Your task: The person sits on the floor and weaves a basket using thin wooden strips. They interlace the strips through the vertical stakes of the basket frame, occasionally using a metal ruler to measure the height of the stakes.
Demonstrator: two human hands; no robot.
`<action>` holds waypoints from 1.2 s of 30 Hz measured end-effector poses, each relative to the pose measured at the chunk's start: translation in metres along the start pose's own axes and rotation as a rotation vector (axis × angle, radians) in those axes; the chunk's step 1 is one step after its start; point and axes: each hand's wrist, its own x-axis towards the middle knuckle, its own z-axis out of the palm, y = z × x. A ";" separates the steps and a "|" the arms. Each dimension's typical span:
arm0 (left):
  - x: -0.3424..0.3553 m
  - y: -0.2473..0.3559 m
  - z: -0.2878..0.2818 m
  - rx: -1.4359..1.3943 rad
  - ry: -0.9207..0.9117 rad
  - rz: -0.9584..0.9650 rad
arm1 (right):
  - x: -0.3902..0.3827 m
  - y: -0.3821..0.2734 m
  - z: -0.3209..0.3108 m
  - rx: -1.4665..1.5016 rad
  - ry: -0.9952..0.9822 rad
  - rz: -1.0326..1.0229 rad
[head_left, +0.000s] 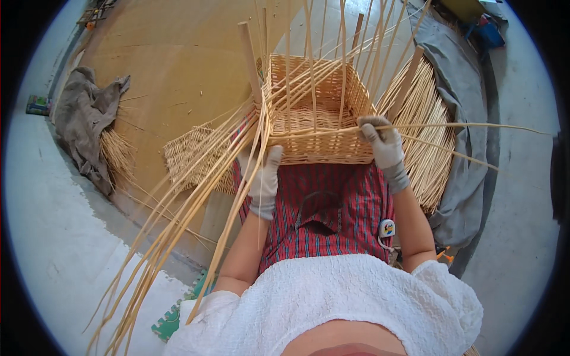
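A partly woven rectangular wicker basket [319,146] sits over a red striped cloth [303,184] on my lap, with pale rods standing up from its sides and long rods fanning out to the lower left. My left hand [264,181], in a grey-and-white glove, grips the basket's front left corner. My gloved right hand [382,145] is at the front right corner of the rim, closed on a long pale strand [451,124] that runs out to the right.
A yellow-brown board [148,41] carries a flat woven piece [187,157]. Grey cloth [83,118] covers loose rods at left. A large rod bundle [430,166] rests on grey cloth at right. Green foam mats [166,323] lie lower left; blue containers [490,32] stand back right.
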 end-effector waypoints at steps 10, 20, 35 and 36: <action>0.042 -0.019 0.016 -0.081 -0.193 -0.008 | -0.023 -0.010 0.046 0.053 0.168 -0.199; 0.046 -0.037 0.023 -0.302 -0.035 -0.129 | 0.150 -0.088 0.148 -0.776 -0.165 -0.439; 0.044 -0.029 0.024 -0.241 -0.069 -0.236 | 0.081 -0.037 0.156 0.035 0.367 -0.723; 0.046 -0.037 0.026 -0.150 -0.023 -0.288 | 0.071 -0.016 0.139 0.072 0.379 -0.676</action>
